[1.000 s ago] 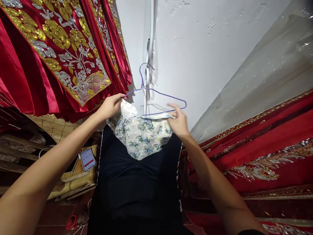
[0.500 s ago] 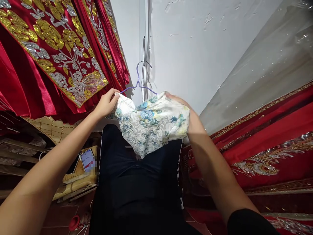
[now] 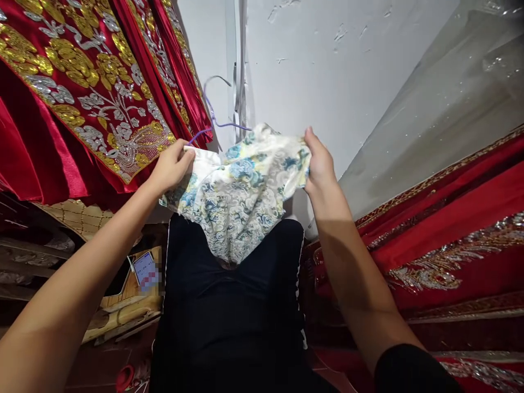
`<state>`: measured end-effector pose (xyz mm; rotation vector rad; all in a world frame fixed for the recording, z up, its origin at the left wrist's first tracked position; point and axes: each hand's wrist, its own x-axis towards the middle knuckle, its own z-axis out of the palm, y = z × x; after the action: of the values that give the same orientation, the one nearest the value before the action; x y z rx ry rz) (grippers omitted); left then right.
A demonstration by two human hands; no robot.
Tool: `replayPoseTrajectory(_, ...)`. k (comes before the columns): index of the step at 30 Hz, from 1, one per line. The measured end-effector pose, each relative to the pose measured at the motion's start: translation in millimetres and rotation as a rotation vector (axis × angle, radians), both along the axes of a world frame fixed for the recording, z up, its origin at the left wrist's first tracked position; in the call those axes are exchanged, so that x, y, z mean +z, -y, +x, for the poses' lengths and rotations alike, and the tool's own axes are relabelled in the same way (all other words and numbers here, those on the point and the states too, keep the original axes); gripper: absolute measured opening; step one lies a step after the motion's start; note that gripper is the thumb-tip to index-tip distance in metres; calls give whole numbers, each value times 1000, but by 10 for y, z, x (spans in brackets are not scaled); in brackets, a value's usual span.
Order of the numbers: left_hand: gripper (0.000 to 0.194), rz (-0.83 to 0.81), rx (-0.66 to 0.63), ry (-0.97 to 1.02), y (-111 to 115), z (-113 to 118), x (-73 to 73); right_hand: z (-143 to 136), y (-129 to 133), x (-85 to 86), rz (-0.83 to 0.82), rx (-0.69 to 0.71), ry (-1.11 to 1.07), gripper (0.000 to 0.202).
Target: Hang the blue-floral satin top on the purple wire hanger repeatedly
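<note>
A white short-sleeved garment with a blue, green and yellow floral print (image 3: 241,202) hangs on a thin purple hanger (image 3: 213,117) in front of me. My left hand (image 3: 174,164) is closed on its left shoulder, thumb on top, where the hanger's arm enters the cloth. At the other side, my right hand (image 3: 321,164) pinches the edge of the right sleeve and holds it out sideways. The hanger's right arm runs into the cloth near the collar, its end hidden. Below, the garment's lower part drapes over my dark-clad lap.
Red satin cloth with gold and silver sequins (image 3: 102,93) hangs at upper left. A phone with a lit timer (image 3: 145,270) rests on a bamboo stool (image 3: 123,314) at lower left. Plastic-covered red embroidered garments (image 3: 450,245) fill the right. A white wall (image 3: 307,71) stands ahead.
My right hand has moved from the garment's shoulder down to the sleeve edge, now pulled outward. The hanger has shifted left and tilted, and the garment has moved slightly left with it.
</note>
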<state>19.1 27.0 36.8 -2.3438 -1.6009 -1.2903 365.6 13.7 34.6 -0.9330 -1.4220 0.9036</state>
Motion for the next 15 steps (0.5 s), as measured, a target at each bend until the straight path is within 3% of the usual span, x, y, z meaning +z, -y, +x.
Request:
replayPoseTrajectory(2,28,8,-19,47,-58,-26,48,-178,92,106,55,64,-40,74)
replayPoseTrajectory(4,29,-19,-64,93,-45,-50,59,-290,304,122,66,239,-8,65)
replayPoseTrajectory(7,36,-142,-224,141,144,-27,35,-322,632,10,-15,689,208,57)
replayPoseTrajectory(9,40,-247,-392,133,352,53,38,-299,697,-112,-54,811,313,56)
replayPoseTrajectory(10,41,-289,-481,123,464,112,56,-291,670,-178,-46,757,330,54)
replayPoseTrajectory(13,36,-342,-690,87,776,334,169,-313,440,-367,86,371,329,47)
replayPoseTrajectory(15,32,-338,-756,69,935,488,270,-369,280,-461,189,234,335,59)
